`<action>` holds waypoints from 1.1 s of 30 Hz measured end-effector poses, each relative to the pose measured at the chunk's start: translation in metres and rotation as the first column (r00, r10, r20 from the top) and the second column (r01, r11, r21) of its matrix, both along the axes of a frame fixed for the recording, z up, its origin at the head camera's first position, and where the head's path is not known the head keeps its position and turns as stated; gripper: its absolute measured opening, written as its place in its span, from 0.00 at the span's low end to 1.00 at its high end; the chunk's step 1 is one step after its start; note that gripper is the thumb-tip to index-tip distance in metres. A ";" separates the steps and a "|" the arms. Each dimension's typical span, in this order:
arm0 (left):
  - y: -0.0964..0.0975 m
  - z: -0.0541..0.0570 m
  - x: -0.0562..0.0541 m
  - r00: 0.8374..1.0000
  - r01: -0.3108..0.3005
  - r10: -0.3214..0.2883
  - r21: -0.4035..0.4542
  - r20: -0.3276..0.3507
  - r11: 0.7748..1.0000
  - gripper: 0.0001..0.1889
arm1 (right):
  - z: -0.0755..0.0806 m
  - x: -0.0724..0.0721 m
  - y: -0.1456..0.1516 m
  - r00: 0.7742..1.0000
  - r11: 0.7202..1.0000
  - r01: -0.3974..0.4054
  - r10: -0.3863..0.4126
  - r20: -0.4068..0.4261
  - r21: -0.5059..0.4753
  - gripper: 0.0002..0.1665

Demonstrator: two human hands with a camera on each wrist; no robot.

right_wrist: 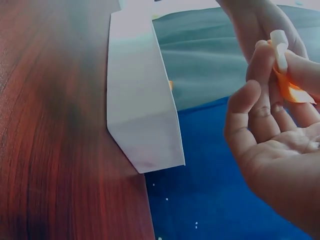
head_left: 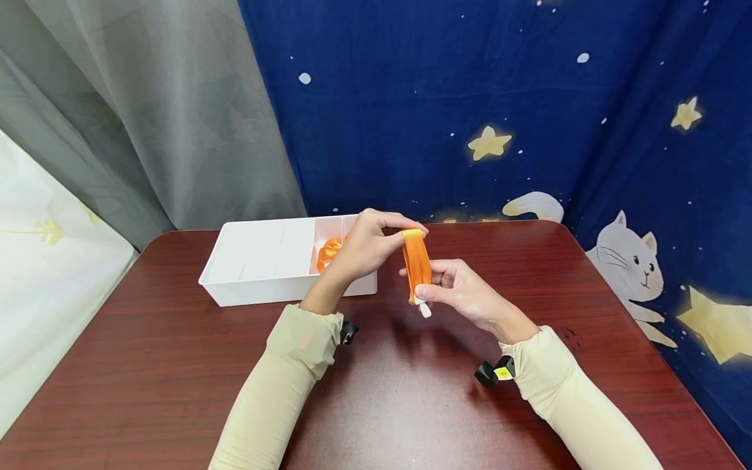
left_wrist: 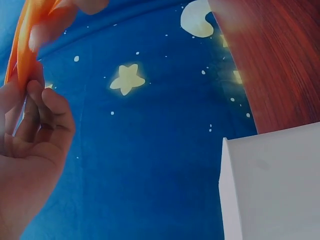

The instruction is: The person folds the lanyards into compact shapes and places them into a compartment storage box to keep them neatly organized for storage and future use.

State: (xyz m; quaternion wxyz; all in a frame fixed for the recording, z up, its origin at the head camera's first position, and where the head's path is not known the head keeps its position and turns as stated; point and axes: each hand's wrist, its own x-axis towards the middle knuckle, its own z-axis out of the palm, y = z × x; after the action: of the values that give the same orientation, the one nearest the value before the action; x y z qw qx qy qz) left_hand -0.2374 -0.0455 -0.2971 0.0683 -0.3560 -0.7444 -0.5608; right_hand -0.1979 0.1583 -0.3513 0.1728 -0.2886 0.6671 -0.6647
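A folded orange lanyard with a white clip at its lower end hangs upright between both hands, above the table. My left hand pinches the top fold between thumb and fingers. Lower down, my right hand pinches the band just above the clip, its thumb on the front. In the right wrist view the white clip sticks out past the right fingertips. Orange band runs between the two hands in the left wrist view.
On the brown table, a long white box stands behind my left forearm. More orange band lies coiled in its right-hand compartment, partly hidden by the left hand. Blue and grey curtains hang along the table's far edge.
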 end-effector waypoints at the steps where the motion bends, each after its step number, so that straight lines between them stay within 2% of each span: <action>1: 0.000 0.000 0.000 1.000 0.000 0.000 0.004 0.004 1.000 0.06 | 0.000 0.000 0.000 1.000 1.000 -0.009 0.009 -0.005 -0.008 0.23; 10: -0.003 -0.003 -0.003 0.999 -0.013 0.013 0.003 0.034 1.000 0.06 | 0.004 0.003 0.001 0.999 0.999 -0.033 0.032 -0.036 -0.030 0.23; 17: -0.002 -0.003 -0.001 0.995 -0.011 0.012 -0.007 0.101 1.000 0.07 | 0.009 0.008 0.005 0.997 0.999 -0.018 0.015 -0.078 -0.034 0.20; 21: 0.000 -0.008 -0.002 0.992 0.026 -0.028 0.021 0.125 0.999 0.09 | 0.011 0.009 0.008 0.996 0.998 -0.022 0.018 -0.087 -0.055 0.20; 25: 0.003 -0.015 -0.002 0.991 0.060 -0.068 0.067 0.119 0.996 0.11 | 0.014 0.009 0.010 0.995 0.996 -0.027 0.019 -0.099 -0.084 0.20; 33: 0.007 -0.026 0.000 0.992 0.035 -0.047 0.102 0.117 0.994 0.13 | 0.020 0.009 0.010 0.995 0.994 -0.005 -0.006 -0.099 -0.109 0.21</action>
State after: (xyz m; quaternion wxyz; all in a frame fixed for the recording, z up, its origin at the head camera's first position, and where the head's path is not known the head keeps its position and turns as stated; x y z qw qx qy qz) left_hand -0.2375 -0.0387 -0.3229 0.0300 -0.3333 -0.7105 -0.6190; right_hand -0.1888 0.1679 -0.3316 0.1232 -0.3301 0.6376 -0.6851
